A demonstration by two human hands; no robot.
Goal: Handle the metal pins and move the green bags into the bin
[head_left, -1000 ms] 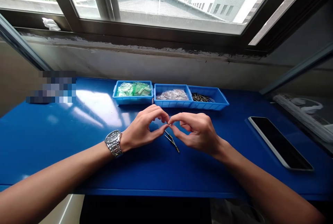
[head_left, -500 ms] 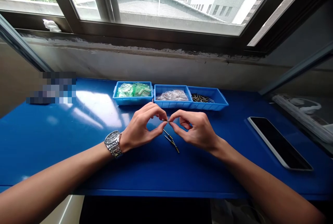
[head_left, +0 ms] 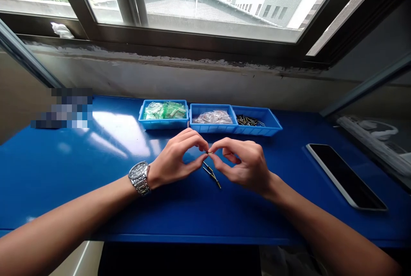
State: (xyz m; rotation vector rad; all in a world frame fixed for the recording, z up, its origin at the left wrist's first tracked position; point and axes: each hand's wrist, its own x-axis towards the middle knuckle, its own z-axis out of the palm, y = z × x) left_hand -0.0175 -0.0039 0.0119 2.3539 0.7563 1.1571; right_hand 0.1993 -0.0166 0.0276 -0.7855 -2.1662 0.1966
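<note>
My left hand [head_left: 180,154] and my right hand [head_left: 242,161] meet fingertip to fingertip above the blue table. Between both pinches sits a small dark-and-brass pin [head_left: 208,152], mostly covered by the fingers. Just below the fingertips, a few thin metal pins [head_left: 212,175] with black and gold bodies lie on the table, close together. A silver watch [head_left: 139,177] is on my left wrist.
Behind my hands stand blue bins: one with green-marked bags [head_left: 140,117], one with clear packets [head_left: 212,129], one with dark pins [head_left: 271,127]. A phone [head_left: 346,177] lies at the right of the blue table [head_left: 192,220]. A window is behind.
Both hands have shifted slightly down and the fingertips have come closer together, covering more of the pin between them. The pins on the table have stayed put.
</note>
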